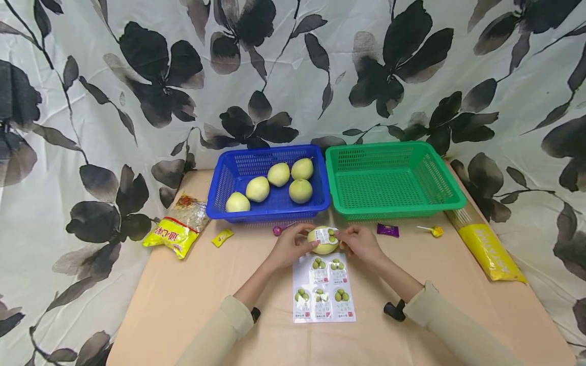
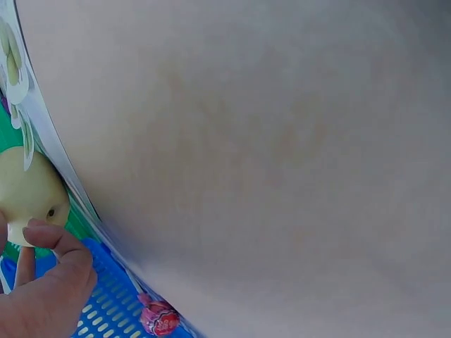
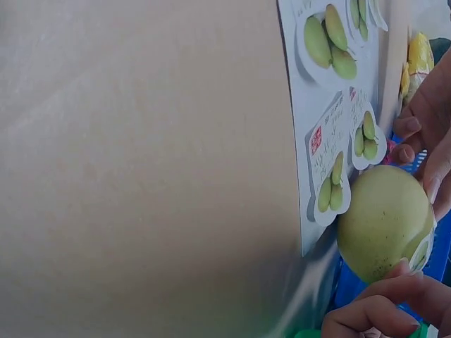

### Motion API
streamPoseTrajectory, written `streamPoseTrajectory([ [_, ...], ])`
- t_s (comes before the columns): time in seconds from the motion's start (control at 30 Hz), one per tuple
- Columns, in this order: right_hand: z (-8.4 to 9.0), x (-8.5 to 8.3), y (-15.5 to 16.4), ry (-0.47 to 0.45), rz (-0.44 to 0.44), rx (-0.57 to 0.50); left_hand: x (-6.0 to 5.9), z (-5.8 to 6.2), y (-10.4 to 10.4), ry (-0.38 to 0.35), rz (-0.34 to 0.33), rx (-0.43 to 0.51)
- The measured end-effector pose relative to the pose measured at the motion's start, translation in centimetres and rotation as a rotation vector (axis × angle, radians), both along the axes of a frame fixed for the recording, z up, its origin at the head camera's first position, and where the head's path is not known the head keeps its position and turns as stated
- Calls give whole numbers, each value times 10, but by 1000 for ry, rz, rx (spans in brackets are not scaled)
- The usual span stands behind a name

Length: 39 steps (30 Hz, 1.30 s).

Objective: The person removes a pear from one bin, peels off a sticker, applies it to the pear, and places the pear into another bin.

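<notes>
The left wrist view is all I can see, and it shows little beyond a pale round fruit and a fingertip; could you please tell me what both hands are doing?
Observer: The left hand and the right hand together hold one pale green round pear above the white sticker sheet.
Operator: Is there anything on the fruit?
Observer: Yes, a white label sticker lies on top of it, under the right hand's fingers.
Operator: Where are the other fruits?
Observer: Five more pears sit in the blue plastic basket; the green plastic basket beside it holds none.
</notes>
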State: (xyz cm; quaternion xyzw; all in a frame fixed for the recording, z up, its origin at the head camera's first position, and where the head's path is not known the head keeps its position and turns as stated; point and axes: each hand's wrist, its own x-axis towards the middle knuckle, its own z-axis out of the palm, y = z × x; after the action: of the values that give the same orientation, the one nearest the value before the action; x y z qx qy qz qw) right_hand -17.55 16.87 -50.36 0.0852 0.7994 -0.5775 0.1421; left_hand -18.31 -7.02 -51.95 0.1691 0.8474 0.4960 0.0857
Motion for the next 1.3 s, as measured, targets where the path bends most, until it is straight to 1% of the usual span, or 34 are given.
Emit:
streamPoseTrajectory([
  [0.2,-3,-2,3,0,-11,11,0,-1,0,-10,5,-13],
  [0.47,-6,-1,8,24,-22,22,2,1,0,7,7,3],
  [0.6,-5,-1,9,58,-28,16,4,3,2,-12,12,11],
  [0.67,-3,0,8,104,-1,40,4,3,3,-23,14,20],
  [0.7,-2,0,7,126,27,62,4,3,3,-30,14,27],
  [0.9,1,3,-4,228,300,234,4,3,3,-46,9,29],
  [0.97,0,2,-8,267,356,280,3,3,4,-54,13,26],
  [1.07,-2,0,-13,311,384,357,3,1,5,-41,18,36],
  [1.17,-3,-2,-16,316,375,421,3,0,7,-6,12,54],
  [1.2,-4,-2,-17,318,371,442,2,0,8,13,9,53],
  [1.3,-4,-2,-16,330,360,468,1,2,10,34,1,27],
])
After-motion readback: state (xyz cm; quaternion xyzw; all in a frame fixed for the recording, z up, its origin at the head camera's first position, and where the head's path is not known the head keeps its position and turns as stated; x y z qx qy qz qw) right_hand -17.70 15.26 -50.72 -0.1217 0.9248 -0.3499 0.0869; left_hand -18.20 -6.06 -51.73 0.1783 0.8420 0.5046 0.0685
